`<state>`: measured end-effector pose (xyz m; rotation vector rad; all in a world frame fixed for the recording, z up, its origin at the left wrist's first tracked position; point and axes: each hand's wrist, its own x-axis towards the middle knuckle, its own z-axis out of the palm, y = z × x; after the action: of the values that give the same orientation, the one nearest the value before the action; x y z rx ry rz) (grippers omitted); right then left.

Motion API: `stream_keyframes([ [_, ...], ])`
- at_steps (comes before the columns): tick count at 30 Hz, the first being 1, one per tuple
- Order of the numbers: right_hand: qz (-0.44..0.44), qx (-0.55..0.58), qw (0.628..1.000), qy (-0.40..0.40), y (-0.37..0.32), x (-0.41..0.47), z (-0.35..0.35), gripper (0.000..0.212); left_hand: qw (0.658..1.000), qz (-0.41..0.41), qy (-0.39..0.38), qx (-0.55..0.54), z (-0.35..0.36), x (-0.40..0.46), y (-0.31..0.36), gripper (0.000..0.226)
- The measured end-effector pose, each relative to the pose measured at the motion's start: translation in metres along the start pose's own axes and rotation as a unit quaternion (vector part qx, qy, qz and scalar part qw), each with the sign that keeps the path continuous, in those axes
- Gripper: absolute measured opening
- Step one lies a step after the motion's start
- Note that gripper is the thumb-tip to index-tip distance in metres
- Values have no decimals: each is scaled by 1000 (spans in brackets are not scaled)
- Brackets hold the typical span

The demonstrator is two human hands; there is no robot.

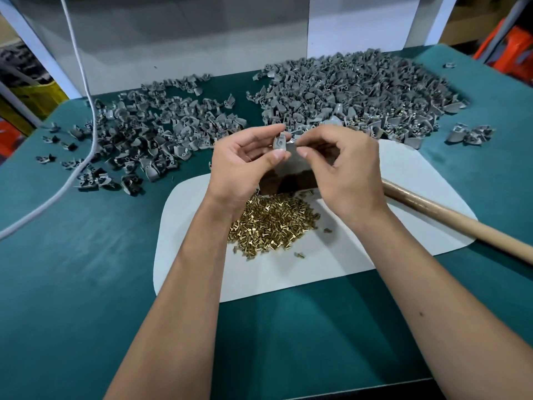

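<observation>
Left hand: palm up, raised above the table, thumb and forefinger clamped on one small grey plastic part. The part is upright between the fingertips and clear of the table.

Right hand: level with the left, thumb and forefinger drawn close together just beside the part. Can't tell whether anything sits between them, it's too small to see. The other fingers are loosely curled.

Below the hands: a white mat on the green table, with a heap of brass pins on it, mostly under the left wrist. A few stray pins lie near the heap. A dark block stands at the far edge of the heap, partly hidden by the hands.

Grey parts of the same kind are in two piles behind the mat: left pile is looser and spread out, right pile is denser. A small cluster lies apart, further right.

A wooden stick lies across the mat's right corner, running out toward the right edge. A white cable hangs down at the left and trails over the table, through the left pile.
</observation>
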<state>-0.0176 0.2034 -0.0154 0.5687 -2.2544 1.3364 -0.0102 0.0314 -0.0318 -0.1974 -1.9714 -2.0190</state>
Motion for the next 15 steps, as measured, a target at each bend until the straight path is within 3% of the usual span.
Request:
stream_keyframes([
  [12,41,57,998,1,4,0,6,19,998,23,-15,56,6,-1,-1,51],
  [15,34,58,998,-2,5,0,6,21,997,33,-7,74,5,0,-1,40],
])
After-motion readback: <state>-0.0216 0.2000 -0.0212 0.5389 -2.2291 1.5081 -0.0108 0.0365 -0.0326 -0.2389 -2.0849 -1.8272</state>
